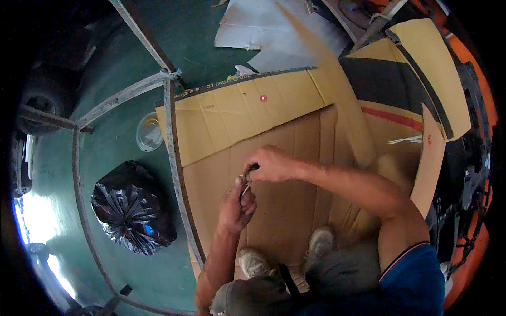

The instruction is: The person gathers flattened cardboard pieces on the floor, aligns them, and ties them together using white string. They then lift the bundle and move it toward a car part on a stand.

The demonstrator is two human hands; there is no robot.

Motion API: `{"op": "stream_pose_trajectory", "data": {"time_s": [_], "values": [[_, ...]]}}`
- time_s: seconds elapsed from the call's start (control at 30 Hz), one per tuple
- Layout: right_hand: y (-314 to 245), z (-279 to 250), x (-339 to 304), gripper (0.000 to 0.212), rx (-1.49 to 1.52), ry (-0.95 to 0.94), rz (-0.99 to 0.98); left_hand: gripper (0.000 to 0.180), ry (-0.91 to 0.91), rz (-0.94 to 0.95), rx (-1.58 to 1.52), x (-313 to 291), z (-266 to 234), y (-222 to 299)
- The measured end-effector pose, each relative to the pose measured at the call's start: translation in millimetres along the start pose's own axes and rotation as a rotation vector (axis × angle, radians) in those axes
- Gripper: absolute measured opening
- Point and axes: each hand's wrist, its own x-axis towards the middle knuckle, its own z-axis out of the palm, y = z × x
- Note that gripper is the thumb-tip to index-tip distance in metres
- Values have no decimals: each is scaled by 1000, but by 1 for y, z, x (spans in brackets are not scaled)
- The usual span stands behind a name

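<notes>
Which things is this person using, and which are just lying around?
Seemingly in use:
left hand
right hand
thin pale thing in the left hand, too small to name
brown cardboard underfoot

Probably just lying around:
black plastic bag
clear round tub
white sheets

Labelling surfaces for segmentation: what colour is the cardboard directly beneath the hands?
The cardboard is brown, with visible creases; best seen in the head view.

Both hands (270, 164) curl close together — left forearm (220, 258) rising from below, right arm (353, 185) bent at the elbow (398, 204).
</notes>
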Motion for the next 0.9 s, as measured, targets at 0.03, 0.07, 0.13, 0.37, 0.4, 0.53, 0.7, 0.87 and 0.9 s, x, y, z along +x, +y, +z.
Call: {"op": "stream_pose_trajectory", "data": {"time_s": [0.03, 0.07, 0.13, 0.37, 0.4, 0.53, 0.7, 0.87, 0.9], "values": [[-4, 6, -2, 28, 36, 24, -42, 23, -16, -5, -78, 3, -8, -4], [-6, 9, -5, 27, 12, 7, -41, 22, -7, 6, -104, 3, -15, -7], [-15, 9, -10, 26, -33, -28, -47, 20, 15, 35, -154, 1, -24, -9], [-20, 20, -26, 22, -204, -351, 35, 19, 245, 269, 99, -22, -27, 26], [-25, 26, -15, 21, -255, -419, 26, 20, 199, 296, 9, -31, -40, 42], [-26, 42, -11, 15, -409, -453, -54, 18, 83, 396, -225, -42, -52, 71], [-1, 7, -58, 8, -677, -369, -209, 23, 142, 376, 218, -26, -36, 60], [-41, -74, -168, 7, -849, -313, 426, 24, 244, 250, 546, -1, -59, 47], [-48, -88, -193, 19, -972, -181, 367, 25, 238, 241, 613, 2, -57, 44]]}}
